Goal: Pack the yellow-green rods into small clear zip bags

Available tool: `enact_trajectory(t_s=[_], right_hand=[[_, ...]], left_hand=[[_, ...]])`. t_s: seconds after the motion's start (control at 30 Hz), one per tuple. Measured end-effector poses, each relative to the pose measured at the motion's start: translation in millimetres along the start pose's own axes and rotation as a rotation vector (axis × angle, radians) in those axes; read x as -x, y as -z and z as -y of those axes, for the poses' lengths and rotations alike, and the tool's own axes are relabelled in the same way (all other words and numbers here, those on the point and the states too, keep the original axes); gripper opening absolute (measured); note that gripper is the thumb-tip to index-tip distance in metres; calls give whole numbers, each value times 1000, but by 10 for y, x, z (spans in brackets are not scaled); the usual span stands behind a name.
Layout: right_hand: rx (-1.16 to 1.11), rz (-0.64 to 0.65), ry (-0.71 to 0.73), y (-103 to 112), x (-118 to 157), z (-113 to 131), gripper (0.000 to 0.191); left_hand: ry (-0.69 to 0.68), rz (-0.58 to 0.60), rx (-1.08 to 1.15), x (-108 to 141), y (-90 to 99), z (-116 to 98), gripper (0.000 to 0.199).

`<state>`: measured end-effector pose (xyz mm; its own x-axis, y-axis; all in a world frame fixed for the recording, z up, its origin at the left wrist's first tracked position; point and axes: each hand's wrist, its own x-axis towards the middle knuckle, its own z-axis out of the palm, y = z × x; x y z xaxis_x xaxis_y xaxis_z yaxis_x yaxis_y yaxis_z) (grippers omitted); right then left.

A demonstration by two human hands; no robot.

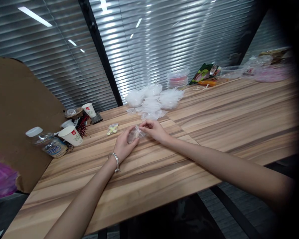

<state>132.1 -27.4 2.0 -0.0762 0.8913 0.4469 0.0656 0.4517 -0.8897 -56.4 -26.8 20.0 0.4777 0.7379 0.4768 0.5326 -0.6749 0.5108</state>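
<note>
A small clear plastic zip bag (137, 132) is between my two hands, just above or on the wooden table. My left hand (124, 142), with a silver bracelet at the wrist, grips the bag's left side between thumb and fingers. At the bag's upper right edge, the thumb and fingertips of my right hand (154, 130) are pinched on the plastic. Something pale seems to lie inside the bag, but it is too small to make out. Left of my hands lies another small clear bag (112, 129) with yellow-green pieces in it.
Beyond my hands rests a pile of clear plastic bags (151, 101). Stacked round tubs (178, 78) and a green packet (204, 73) stand along the window blinds. Paper cups (71, 135), a clear bottle (52, 144) and a cardboard sheet (20, 109) are at the left.
</note>
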Motion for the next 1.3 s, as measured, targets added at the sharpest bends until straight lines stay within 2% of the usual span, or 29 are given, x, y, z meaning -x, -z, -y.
enact_trajectory(t_s=[0.27,0.63,0.83,0.97,1.03,1.17,1.3], right_hand=[[80,12,100,-8,22,82,28],[-88,233,-55,-2,19,109,38],[-64,270,-49,44,-16,88,40],[-131,296,-73,44,-4,105,40],[-204,279,-115,33,8,90,39],[-323,148,-213,20,8,-11,34],[-256,141,-167,25,-19,-78,31]], left_hand=[[53,-33,40,-6,33,-42,47],[33,-42,50,-6,29,-26,46],[9,-37,36,-7,28,-12,47],[28,-34,49,-3,23,-3,46],[57,-30,87,-4,16,6,47],[85,-25,178,-10,3,35,51],[54,-27,116,-16,4,66,51]])
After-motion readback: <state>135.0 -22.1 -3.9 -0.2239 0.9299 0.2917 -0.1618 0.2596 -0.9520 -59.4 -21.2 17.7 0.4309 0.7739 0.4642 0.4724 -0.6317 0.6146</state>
